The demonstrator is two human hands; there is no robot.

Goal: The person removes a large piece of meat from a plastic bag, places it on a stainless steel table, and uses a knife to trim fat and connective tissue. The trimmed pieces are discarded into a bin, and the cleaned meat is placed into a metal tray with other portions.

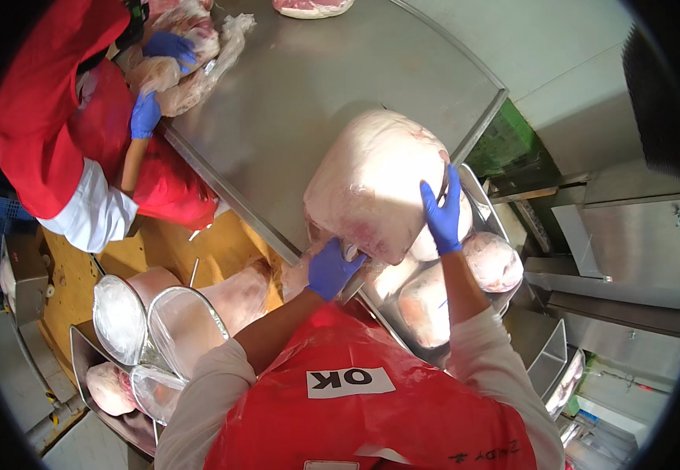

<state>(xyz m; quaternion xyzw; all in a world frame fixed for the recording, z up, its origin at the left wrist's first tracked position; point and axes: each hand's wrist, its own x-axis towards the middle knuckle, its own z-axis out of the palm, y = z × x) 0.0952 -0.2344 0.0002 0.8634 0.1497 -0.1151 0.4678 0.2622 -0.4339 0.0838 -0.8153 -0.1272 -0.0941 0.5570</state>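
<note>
**Big pale cut [375, 184] in hand over the steel table [309, 74]**

At the table's near end, the left hand [334, 269] curls at the cut's lower end; whether it pinches, I cannot tell. The right hand [443, 215] is spread against the cut's right side. Beside the table's near corner, several pieces [425, 307] already lie in a bin; this cut does not. Left of the table, a co-worker's hands [146, 115] handle bagged meat [216, 66]. Another cut [312, 7] lies untouched at its far edge.
</note>
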